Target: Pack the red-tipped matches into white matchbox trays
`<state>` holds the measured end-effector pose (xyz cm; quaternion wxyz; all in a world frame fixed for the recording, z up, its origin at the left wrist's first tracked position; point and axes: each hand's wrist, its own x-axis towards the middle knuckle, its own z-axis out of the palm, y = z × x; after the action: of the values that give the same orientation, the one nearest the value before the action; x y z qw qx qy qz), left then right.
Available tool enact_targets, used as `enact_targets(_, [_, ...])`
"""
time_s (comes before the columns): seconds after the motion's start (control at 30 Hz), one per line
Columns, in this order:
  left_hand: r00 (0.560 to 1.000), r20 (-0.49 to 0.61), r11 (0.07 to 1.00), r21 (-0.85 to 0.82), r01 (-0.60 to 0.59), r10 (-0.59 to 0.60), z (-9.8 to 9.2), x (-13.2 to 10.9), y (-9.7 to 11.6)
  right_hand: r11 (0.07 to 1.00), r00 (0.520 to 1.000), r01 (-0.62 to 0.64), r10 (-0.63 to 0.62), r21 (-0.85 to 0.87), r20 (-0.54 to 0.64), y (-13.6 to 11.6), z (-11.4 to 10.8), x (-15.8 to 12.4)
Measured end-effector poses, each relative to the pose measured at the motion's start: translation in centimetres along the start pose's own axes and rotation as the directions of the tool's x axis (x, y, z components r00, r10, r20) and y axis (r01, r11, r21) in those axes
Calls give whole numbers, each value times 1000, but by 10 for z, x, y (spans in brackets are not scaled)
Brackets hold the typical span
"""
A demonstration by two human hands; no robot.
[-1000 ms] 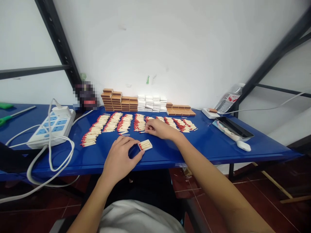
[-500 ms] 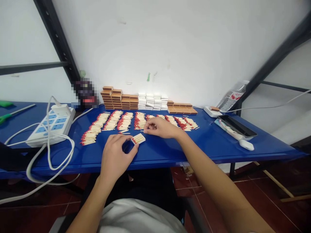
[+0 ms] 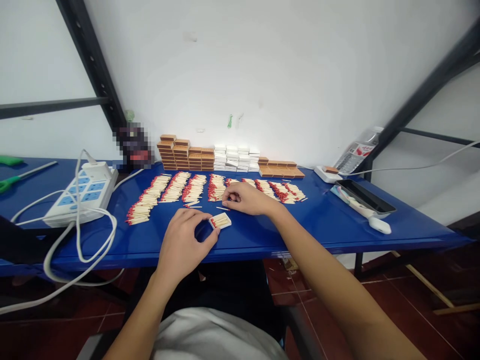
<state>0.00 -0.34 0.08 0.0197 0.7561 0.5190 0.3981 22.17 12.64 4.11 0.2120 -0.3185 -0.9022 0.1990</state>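
My left hand [image 3: 189,235] grips a small white matchbox tray [image 3: 227,223] by its left end, between thumb and fingers. Several red-tipped matches [image 3: 221,220] lie in that tray. Just beyond it, my right hand [image 3: 243,198] is closed, thumb and fingertips pressed together. Whatever those fingers pinch, if anything, is too small to make out. A single loose match [image 3: 222,208] lies on the table right by the fingertips. Rows of matches [image 3: 150,200] spread across the blue table [image 3: 262,235], and my right hand covers part of the middle rows.
Brown matchbox sleeves [image 3: 187,156] are stacked along the wall, next to white trays [image 3: 237,159] and more brown sleeves [image 3: 282,169]. On the left are a power strip [image 3: 80,195] and looping white cables [image 3: 108,240]. A black tray [image 3: 365,196] and a bottle [image 3: 358,151] stand right.
My left hand has shifted the matchbox tray a little to the right and towards me. A loose match now shows below my right fingertips; the right hand has hardly moved.
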Motion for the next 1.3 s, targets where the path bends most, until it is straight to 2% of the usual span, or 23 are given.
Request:
enact_targets(0.13, [998, 41, 998, -22, -54, 55, 0, 0, 1, 990, 988, 114, -121, 79, 92, -1, 0, -1])
enact_targets(0.2, [995, 58, 997, -31, -77, 79, -1, -1, 1, 992, 987, 105, -113, 66, 118, -1, 0, -1])
enact_targets(0.3, [993, 73, 995, -34, -90, 92, -1, -1, 1, 998, 993, 66, -67, 11, 92, 2, -1, -1])
enact_targets(0.53, [992, 78, 995, -41, -93, 96, -1, -2, 1, 996, 997, 56, -52, -68, 51, 3, -5, -3])
enact_targets(0.77, [987, 100, 992, -38, -120, 124, -2, -1, 2, 999, 998, 51, -51, 12, 45, 0, 4, 0])
enact_targets(0.83, [987, 96, 992, -36, -124, 127, -2, -1, 2, 1000, 1000, 21, -21, 3, -16, 1, 5, 2])
enact_targets(0.97, [987, 92, 991, -39, -128, 131, -2, -2, 3, 985, 984, -47, 17, -164, -179, 5, 1, 1])
enact_targets(1.17, [987, 96, 991, -46, -126, 130, -2, -1, 2, 979, 995, -19, -2, -203, -100, 9, 0, -1])
enact_targets(1.3, [987, 96, 991, -46, -127, 131, -2, -2, 2, 975, 996, -18, -2, -219, -89, 9, 1, 0])
